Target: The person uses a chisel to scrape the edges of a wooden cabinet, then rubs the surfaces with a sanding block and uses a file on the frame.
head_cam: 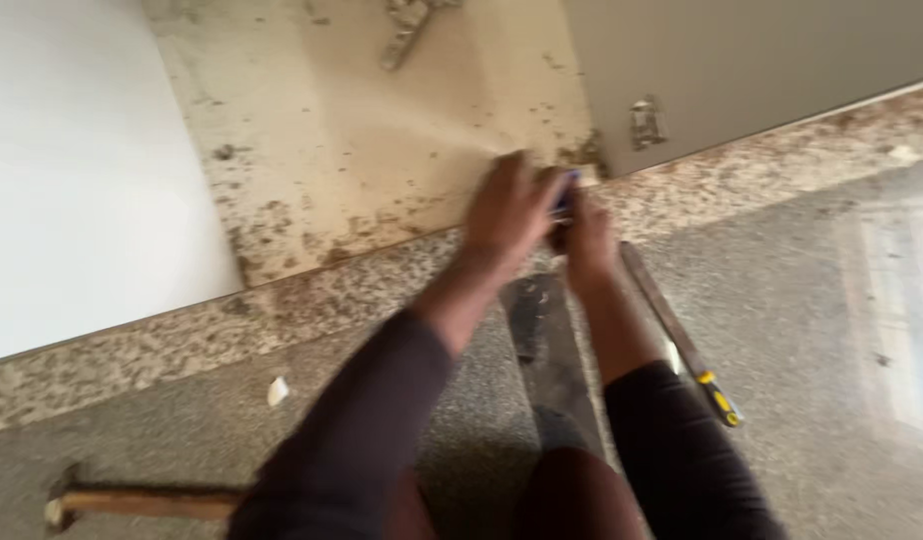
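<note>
Hands [547, 215] clasp blue object [567, 192] between them.

Blurred, perhaps blue object [566, 192] between hands

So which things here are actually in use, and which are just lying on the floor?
In use:
- left hand and right hand, together at the foot of the wall
- small blue object between them, too blurred to identify

Lying about:
- hammer
- long tool with yellow handle
- dark flat tool
- small white scrap
</note>
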